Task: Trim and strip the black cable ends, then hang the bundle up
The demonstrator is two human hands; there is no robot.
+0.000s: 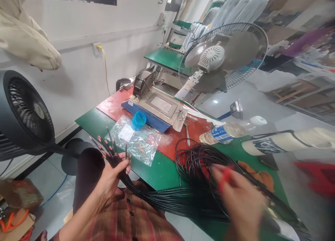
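My left hand (115, 174) is closed around a bundle of black cables (167, 199) in front of my lap. The cable ends (103, 147) fan out above the fist, with short coloured wires and bare copper-like tips showing. One cable end stands apart by my thumb and fingers. From the fist the bundle runs right, onto the table, beside a loose black coil (199, 160). My right hand (235, 195) is over the cables at the right, smeared by motion. Something red (225, 178) shows at its fingers; I cannot make out what it is or whether it is held.
A blue solder-pot-like machine (146, 115), a blue cup (138, 121) and a plastic bag (146, 147) lie on the green and red table (162, 173). A bottle (222, 133) and a white flask (288, 141) are at right. Fans (26, 112) stand left and behind.
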